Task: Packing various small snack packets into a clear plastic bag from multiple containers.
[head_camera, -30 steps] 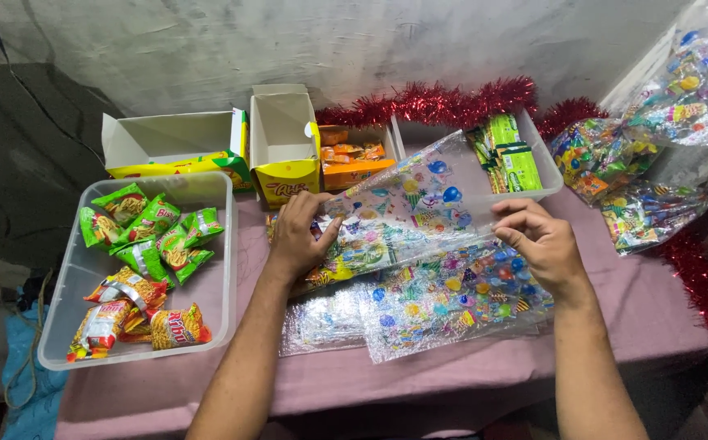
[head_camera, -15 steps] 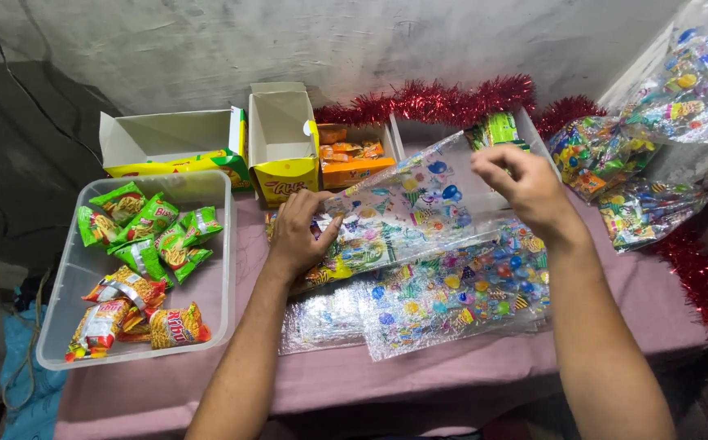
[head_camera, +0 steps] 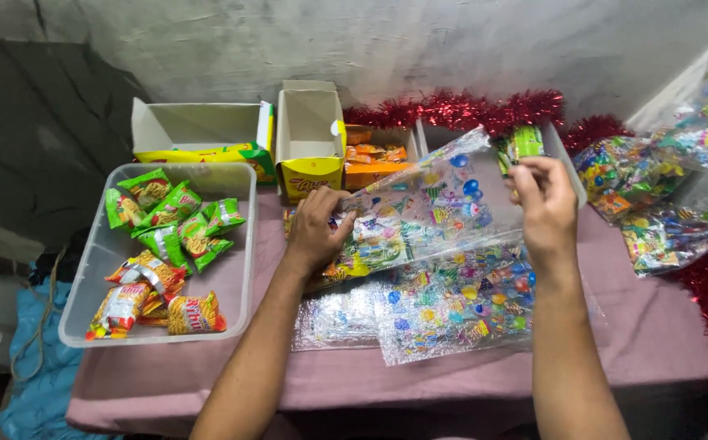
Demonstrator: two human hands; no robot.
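My left hand [head_camera: 315, 232] pinching the near edge of a clear printed gift bag [head_camera: 423, 204] mid-table, my right hand [head_camera: 543, 208] closed on a green snack packet [head_camera: 521, 143] near the back edge, clear tub [head_camera: 232, 281] at the left edge holding green and orange packets.

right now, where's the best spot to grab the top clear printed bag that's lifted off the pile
Probably pinch the top clear printed bag at its raised far edge, coming from the right side. That edge tilts up off the pile of bags, while the left hand already pins its near-left end. The right hand is beside that raised end.
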